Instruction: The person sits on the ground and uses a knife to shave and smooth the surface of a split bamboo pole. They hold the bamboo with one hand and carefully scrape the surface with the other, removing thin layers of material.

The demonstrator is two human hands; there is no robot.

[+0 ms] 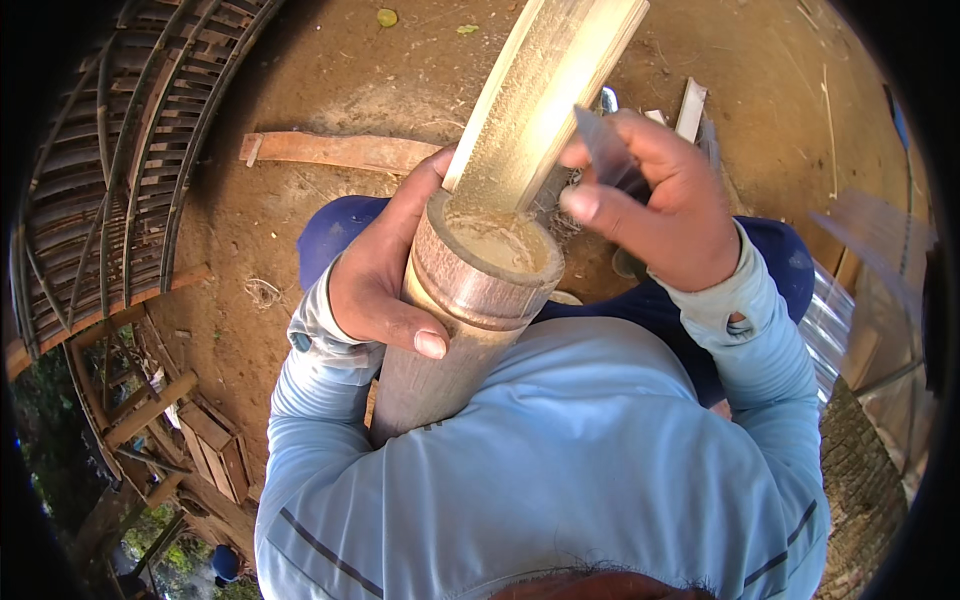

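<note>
A thick piece of bamboo (450,350) leans against my body, pointing away from me. Its near part is a full round tube. Beyond a rim with a pale inner wall, it narrows to a long open trough (530,110), dusted with fine powder. My left hand (390,270) wraps round the tube's left side, thumb toward me. Just right of the trough, my right hand (670,200) pinches a thin, dark grey, pointed flat piece (610,155) between thumb and fingers. That piece is blurred, so its exact kind is unclear.
On the brown dirt ground lies a curved reddish strip (340,150). A slatted bamboo structure (150,130) stands at the left, with a wooden box (213,450) below it. Clear plastic sheeting (880,270) hangs at the right. Pale offcuts (690,108) lie beyond my right hand.
</note>
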